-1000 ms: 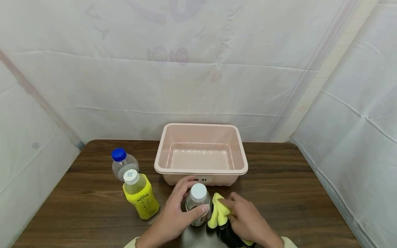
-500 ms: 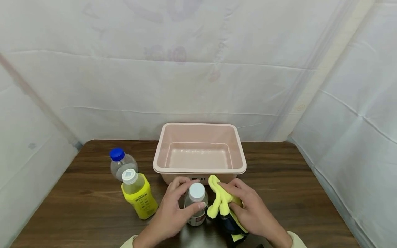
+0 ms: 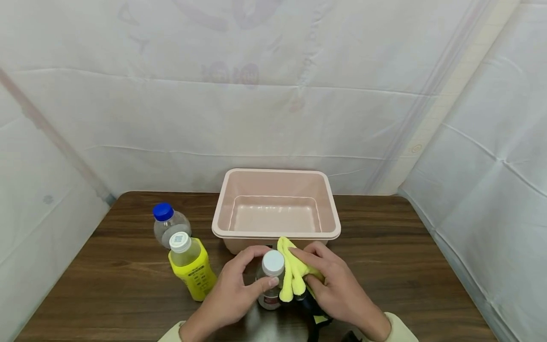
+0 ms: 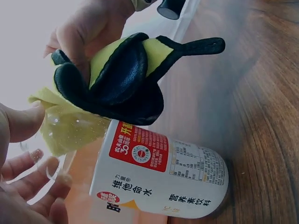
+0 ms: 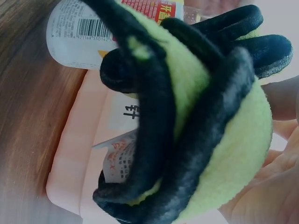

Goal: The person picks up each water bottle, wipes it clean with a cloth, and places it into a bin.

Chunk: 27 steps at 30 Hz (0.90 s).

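Note:
In the head view my left hand point(image 3: 235, 287) grips the upper part of a clear plastic bottle point(image 3: 273, 263) with a white cap, standing upright on the table. Its white and red label point(image 4: 145, 182) shows in the left wrist view. My right hand point(image 3: 337, 287) holds a bunched, fuzzy yellow cloth with black edging point(image 3: 292, 273) against or right beside the bottle's right side. Black flaps of the cloth point(image 5: 196, 130) hang below the right hand and fill much of the right wrist view. The cloth hides part of the bottle.
A pink plastic basin point(image 3: 275, 236) stands just behind the hands. To the left are a blue-capped clear bottle point(image 3: 173, 227) and a white-capped bottle with a yellow label point(image 3: 196, 276). A small black object point(image 3: 351, 337) lies by the right wrist. White sheeting point(image 3: 171, 114) surrounds the table.
My right hand has lifted the cloth from the table and moved it left, so that it now overlaps the bottle. The left hand keeps its grip on the bottle.

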Each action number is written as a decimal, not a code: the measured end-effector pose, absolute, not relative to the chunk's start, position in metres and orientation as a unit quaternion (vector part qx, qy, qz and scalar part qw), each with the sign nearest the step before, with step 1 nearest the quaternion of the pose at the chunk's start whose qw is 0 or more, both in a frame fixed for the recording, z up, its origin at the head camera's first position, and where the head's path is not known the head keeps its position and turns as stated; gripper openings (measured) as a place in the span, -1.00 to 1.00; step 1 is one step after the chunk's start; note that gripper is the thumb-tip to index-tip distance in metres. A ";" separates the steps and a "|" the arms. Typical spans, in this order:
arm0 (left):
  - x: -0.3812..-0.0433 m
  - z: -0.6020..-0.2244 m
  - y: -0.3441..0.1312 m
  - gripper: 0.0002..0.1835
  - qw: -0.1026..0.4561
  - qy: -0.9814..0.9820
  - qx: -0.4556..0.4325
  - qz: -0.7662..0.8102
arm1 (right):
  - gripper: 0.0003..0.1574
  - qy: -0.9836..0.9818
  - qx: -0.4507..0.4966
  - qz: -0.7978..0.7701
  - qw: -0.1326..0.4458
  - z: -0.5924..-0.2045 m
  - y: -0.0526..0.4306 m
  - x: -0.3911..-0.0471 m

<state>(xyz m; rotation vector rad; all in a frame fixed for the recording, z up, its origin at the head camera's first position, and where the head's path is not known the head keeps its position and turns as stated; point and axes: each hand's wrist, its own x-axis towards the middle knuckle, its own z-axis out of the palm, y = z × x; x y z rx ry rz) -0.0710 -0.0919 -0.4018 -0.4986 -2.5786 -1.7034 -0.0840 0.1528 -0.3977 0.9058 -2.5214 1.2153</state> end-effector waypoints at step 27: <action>-0.067 -0.393 -0.084 -0.50 -0.025 -0.823 -0.085 -0.561 | -0.24 -0.927 0.260 0.259 0.074 -0.436 0.141 -0.077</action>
